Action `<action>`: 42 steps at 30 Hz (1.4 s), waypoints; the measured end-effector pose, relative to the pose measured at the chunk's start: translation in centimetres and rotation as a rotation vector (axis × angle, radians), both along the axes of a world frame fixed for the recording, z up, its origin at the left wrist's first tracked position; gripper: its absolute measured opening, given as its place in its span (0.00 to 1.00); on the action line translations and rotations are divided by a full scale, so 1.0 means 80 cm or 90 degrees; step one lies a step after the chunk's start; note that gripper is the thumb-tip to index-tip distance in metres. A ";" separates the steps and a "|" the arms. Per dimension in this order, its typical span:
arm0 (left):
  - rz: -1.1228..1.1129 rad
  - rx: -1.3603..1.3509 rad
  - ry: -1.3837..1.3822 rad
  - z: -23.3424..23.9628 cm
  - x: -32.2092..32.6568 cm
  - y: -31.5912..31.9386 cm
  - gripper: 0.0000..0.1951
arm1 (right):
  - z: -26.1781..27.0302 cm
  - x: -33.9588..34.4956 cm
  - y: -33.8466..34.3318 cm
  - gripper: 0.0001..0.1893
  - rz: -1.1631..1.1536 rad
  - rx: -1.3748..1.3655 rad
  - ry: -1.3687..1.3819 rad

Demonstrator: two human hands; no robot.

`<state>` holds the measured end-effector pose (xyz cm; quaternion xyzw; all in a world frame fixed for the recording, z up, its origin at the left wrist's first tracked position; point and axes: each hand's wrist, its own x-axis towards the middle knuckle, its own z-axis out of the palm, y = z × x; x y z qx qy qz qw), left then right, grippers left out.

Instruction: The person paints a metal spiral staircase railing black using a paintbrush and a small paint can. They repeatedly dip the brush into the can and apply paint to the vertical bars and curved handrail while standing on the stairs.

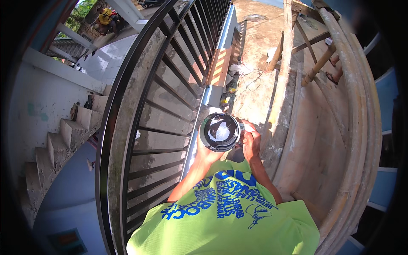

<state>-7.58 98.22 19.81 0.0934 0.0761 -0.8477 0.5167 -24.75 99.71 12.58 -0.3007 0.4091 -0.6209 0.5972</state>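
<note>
A round dark-rimmed can [220, 149] is held upright in front of my chest. Inside it, a glossy black liquid [212, 130], which looks like paint, mirrors a bright patch. My left hand [206, 154] grips the can from its lower left side, the fingers partly hidden beneath it. My right hand [251, 142] is at the can's right side with curled fingers. Something pale [248, 127] shows at its fingertips; glare hides what it is and whether the hand grips it.
A black metal railing [145, 110] runs along my left, with concrete stairs [65, 134] beyond it. Bamboo poles [350, 95] form scaffolding on my right. Rags [241, 69] and cords lie on the ground ahead. Another person's sandalled foot [333, 78] shows beyond the poles; a person in yellow [105, 16] sits on a motorbike far off.
</note>
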 end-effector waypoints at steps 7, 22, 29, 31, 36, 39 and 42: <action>-0.037 -0.052 -0.073 0.010 -0.058 -0.100 0.33 | 0.023 -0.079 -0.150 0.21 -0.084 -0.033 -0.017; 0.093 0.102 0.069 -0.025 -0.041 -0.239 0.30 | 0.037 -0.173 -0.386 0.17 -0.057 0.025 -0.118; 0.158 0.074 0.110 -0.072 -0.021 -0.300 0.37 | 0.055 -0.129 -0.512 0.18 0.013 -0.052 0.034; 0.170 0.081 0.078 -0.066 -0.016 -0.312 0.39 | 0.064 -0.108 -0.531 0.17 0.037 -0.091 0.091; 0.207 0.014 0.138 -0.028 -0.005 -0.336 0.40 | 0.097 -0.047 -0.573 0.18 0.104 -0.409 0.644; 0.250 -0.007 0.120 -0.022 -0.002 -0.340 0.39 | 0.089 -0.005 -0.613 0.17 0.169 -0.555 0.604; 0.294 -0.034 0.094 -0.009 -0.003 -0.340 0.38 | 0.077 0.052 -0.641 0.19 0.157 -0.640 0.555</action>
